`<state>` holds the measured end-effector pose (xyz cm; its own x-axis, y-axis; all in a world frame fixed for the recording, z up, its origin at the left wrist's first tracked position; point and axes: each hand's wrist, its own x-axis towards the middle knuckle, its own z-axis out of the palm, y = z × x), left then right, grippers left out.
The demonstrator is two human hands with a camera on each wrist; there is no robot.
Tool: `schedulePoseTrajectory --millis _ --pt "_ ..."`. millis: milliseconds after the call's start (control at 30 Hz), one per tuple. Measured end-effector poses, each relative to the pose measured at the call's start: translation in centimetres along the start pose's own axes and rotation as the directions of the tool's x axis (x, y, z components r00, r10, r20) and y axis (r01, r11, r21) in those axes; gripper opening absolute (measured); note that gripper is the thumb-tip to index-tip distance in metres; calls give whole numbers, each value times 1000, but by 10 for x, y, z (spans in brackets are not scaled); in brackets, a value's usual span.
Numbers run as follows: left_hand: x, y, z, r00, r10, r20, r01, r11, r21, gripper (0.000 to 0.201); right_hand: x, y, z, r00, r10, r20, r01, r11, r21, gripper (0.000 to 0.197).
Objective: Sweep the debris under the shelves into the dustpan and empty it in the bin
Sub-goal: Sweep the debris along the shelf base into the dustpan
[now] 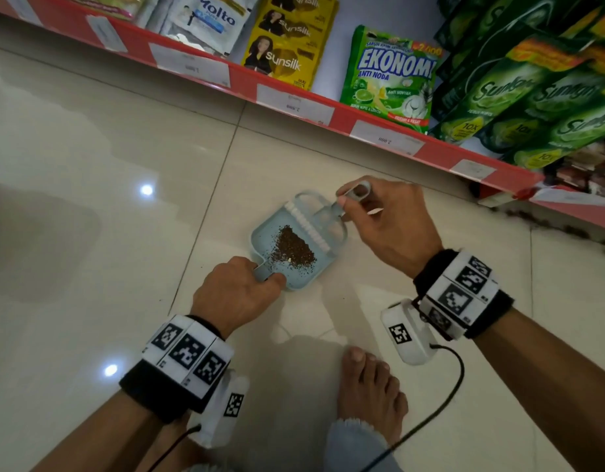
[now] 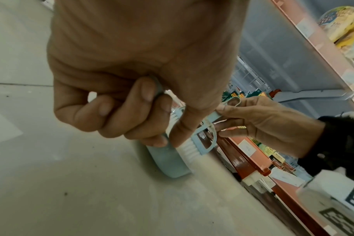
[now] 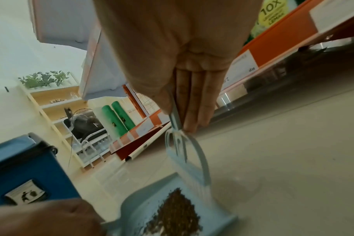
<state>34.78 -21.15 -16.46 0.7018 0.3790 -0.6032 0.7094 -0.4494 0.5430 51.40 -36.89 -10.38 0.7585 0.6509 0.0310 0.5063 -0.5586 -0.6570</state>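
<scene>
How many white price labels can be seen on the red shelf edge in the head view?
7. They run along the red shelf edge from upper left to right. More may lie outside the frame.

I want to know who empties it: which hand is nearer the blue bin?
Left. The left hand grips the dustpan handle just beside the blue bin; the right hand is farther, holding the brush.

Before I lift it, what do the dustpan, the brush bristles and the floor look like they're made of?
Dustpan: looks like moulded plastic, pale blue, matte, with a thin raised rim. Brush bristles: white, stiff-looking, in even tufts, probably synthetic. Floor: glossy cream tile, likely ceramic; it mirrors ceiling lights and shows grout lines. The debris is dry brown granules; what they are is unclear.
</scene>
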Motion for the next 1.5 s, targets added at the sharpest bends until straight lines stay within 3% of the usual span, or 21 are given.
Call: schedulePoseTrajectory --millis 100,167,200,267,333,367,467,567,667,733,833,967,1067,1167,1267,1333,1400,1500 --pt "-2 1 -1 1000 0 0 0 1000 -9 46 7 9 -4 997 22 -70 -40 965 -260 15" --pt "-3 2 -3 1000 4 -2 -4 1000 4 46 5 10 -1 1000 17 -12 -20 910 -415 16" --pt "-4 3 -5 1000 5 -5 -5 1000 12 47 3 9 2 999 2 44 16 915 -404 15" --pt "-6 6 -8 1000 8 -13 -7 1000 31 47 -1 3 7 992 -21 122 47 974 -220 15" --pt "-7 8 -10 1000 9 -14 -8 999 41 47 -3 -3 9 997 -5 71 6 1000 -12 13" --pt "-8 9 -11 1000 7 -14 -6 999 42 47 -3 -4 9 1000 -3 16 3 1000 12 13" --pt "-9 7 -13 1000 -3 -6 3 1000 26 48 0 -6 9 996 -53 -72 36 976 -216 16" --pt "-9 5 -12 1000 -12 6 12 1000 14 48 3 -6 12 997 -74 15 74 919 -388 17" --pt "-9 2 -12 999 -34 12 34 999 17 47 1 -10 19 993 -40 109 57 987 -153 16" --pt "-9 0 -13 999 -36 13 36 999 11 47 1 -13 19 999 -28 36 29 999 -41 16" --pt "-10 -3 -14 999 -34 7 34 999 6 47 4 -12 17 995 -62 -74 54 993 -107 15" --pt "-10 -3 -14 999 -34 17 34 999 16 48 5 -11 19 997 -65 32 71 962 -264 16" --pt "-9 -4 -15 999 -28 18 28 999 16 49 3 -13 22 994 4 113 -4 1000 3 13" --pt "-10 -4 -15 999 -34 10 33 999 24 48 6 -13 19 996 90 28 -94 972 216 11" --pt "-12 -5 -16 999 -33 9 33 999 10 47 13 -8 13 997 -1 -80 1 1000 -12 13" --pt "-12 -5 -16 999 -30 16 30 1000 1 48 13 -6 14 997 -63 -43 56 986 -155 15" --pt "-13 -6 -17 999 -28 22 28 1000 -2 49 10 -8 19 996 -64 61 72 989 -133 15" --pt "-14 -7 -18 999 -23 32 24 999 -25 53 7 -12 25 994 -16 106 4 994 111 12"
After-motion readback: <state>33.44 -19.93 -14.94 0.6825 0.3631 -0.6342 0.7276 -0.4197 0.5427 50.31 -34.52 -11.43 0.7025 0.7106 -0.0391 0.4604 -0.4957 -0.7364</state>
